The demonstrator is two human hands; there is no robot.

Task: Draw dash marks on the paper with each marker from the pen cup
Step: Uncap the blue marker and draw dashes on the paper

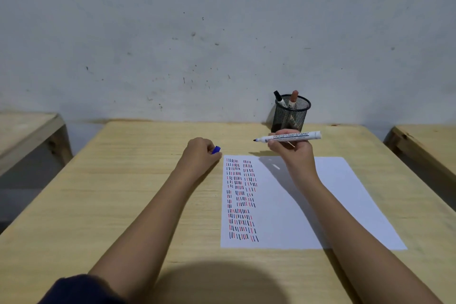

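From where I watch, a pale wooden table (123,205) fills the near view, with a round shadow at its near edge and a dark sleeve (81,289) at the bottom left. The paper (308,205) lies under and behind my right forearm, its left part covered in rows of red, blue and black dash marks (240,200). My left hand (201,154) rests curled on the table just left of the sheet's far corner, fingers closed around a blue cap (216,150) that pokes out toward the paper. My right hand (291,149) is raised above the sheet's far edge, pinching an uncapped white marker (291,136) held level, tip pointing left toward the cap hand. Right behind that grip stands the black mesh pen cup (291,113) with two markers inside. Beyond it rises a scuffed grey wall (197,32); other wooden tables flank either side.
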